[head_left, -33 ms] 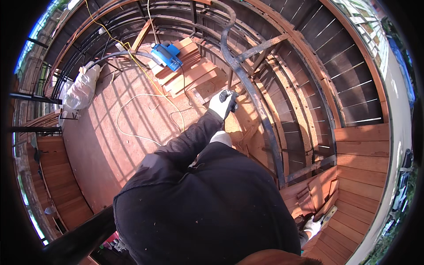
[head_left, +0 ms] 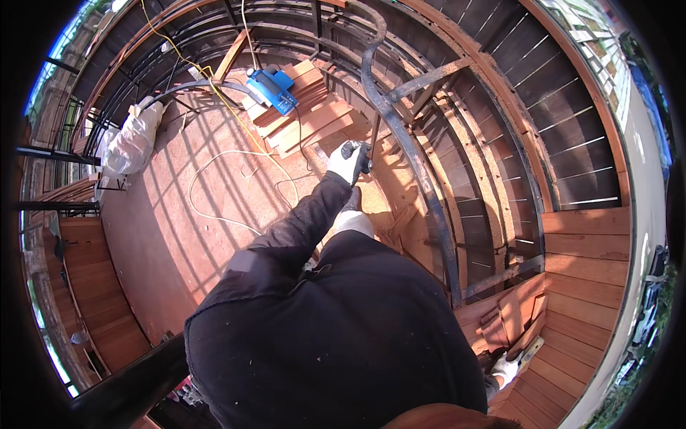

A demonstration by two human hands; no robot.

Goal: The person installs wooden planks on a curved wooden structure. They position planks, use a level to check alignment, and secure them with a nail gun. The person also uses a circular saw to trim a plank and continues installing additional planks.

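As the curved slatted wall (head_left: 572, 125) and sunlit floor (head_left: 229, 175) stay put, with planks (head_left: 312, 127) under a blue machine (head_left: 270, 88), my left hand (head_left: 346, 163) has shifted leftward, baring my foot (head_left: 352, 201); its fingers curl, round what I cannot tell. My right hand (head_left: 506, 367), grip unclear, is by a short board (head_left: 528, 337), lower right.

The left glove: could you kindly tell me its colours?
The glove is white and dark grey; best view: head.

Power tool (head_left: 271, 87) on stacked boards (head_left: 311, 125), bag (head_left: 134, 141) left, slats (head_left: 510, 314) right
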